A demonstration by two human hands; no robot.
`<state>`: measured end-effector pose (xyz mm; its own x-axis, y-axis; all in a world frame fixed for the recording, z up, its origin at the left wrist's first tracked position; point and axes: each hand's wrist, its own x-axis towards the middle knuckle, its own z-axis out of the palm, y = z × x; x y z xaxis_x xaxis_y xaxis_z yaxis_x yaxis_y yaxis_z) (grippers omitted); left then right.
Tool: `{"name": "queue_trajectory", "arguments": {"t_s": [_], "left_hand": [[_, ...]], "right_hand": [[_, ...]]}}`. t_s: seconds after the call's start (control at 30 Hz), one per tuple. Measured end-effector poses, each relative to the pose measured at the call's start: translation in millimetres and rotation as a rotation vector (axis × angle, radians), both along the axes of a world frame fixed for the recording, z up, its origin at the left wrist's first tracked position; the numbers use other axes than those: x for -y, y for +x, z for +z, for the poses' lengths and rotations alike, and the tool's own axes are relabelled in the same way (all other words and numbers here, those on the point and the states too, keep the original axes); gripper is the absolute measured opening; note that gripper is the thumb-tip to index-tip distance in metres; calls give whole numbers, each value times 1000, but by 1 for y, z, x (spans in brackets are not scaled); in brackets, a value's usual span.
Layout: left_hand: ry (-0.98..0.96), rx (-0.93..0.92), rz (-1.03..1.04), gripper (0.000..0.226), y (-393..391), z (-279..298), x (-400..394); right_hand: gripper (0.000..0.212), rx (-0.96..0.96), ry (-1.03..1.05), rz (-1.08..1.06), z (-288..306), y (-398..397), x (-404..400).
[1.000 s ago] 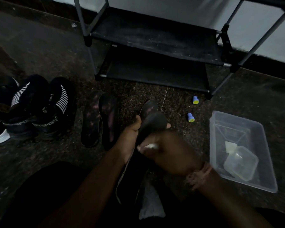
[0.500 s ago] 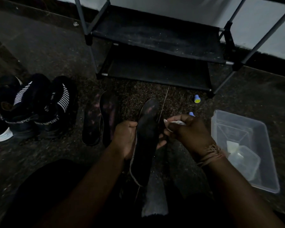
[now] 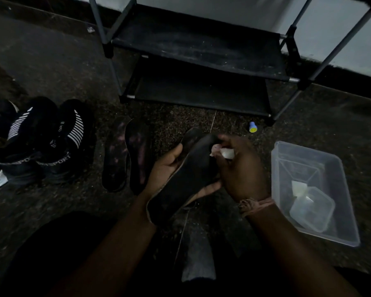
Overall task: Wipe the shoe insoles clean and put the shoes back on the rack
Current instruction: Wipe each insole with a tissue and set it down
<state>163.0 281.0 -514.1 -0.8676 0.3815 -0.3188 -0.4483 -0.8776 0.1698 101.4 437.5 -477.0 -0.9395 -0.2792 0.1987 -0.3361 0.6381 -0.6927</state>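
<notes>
We've got the insole [image 3: 186, 174] pinched in our left hand [image 3: 167, 168], grip closed round its edge w/ fingers under it. Right hand [image 3: 242, 170] grips a small white wipe [image 3: 226, 153] tight, pressed at the insole's toe end. Risks: floppy insole buckles away from the rub, so dirt stays; the wipe could slip out. Shoes [image 3: 41, 142] sit well left of the grip, rack [image 3: 199, 61] beyond it, both shelves bare.
</notes>
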Motion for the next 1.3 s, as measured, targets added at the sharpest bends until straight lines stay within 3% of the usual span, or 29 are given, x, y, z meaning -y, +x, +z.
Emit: {"name": "queue_trajectory", "arguments": {"t_s": [0.17, 0.27, 0.37, 0.47, 0.53, 0.67, 0.83, 0.9, 1.0, 1.07, 1.17, 1.23, 1.3], "left_hand": [[-22, -2, 16, 46, 6, 10, 2], [-51, 67, 32, 43, 4, 7, 0], [-144, 119, 74, 40, -2, 6, 2], [-189, 151, 129, 41, -5, 4, 5], [-120, 152, 103, 43, -3, 1, 4], [-83, 182, 75, 45, 2, 0, -6], [-222, 244, 77, 46, -5, -2, 7], [-170, 237, 63, 62, -4, -7, 14], [-222, 215, 50, 63, -2, -7, 17], [-223, 183, 124, 48, -4, -6, 12], [-176, 154, 117, 50, -4, -4, 5], [-228, 115, 95, 58, -2, -8, 9], [-153, 105, 97, 63, 1, -5, 16]], "right_hand": [[25, -198, 279, -4, 0, -1, -3], [16, -107, 206, 70, 8, 12, 6], [14, -6, 301, 253, 11, 41, 25], [18, -28, 389, 359, 11, 56, 29], [21, -65, 407, 283, 11, 42, 21], [12, -38, 496, -116, 16, 8, 3], [17, 21, 383, 270, 16, 69, 40], [18, -2, 386, 347, 22, 84, 49], [19, 11, 336, 375, 20, 71, 31], [22, -33, 378, 259, 16, 50, 19], [18, -55, 417, 110, 11, 41, 20], [12, 13, 240, 232, 11, 56, 30], [8, 44, 132, 382, 15, 79, 36]]}}
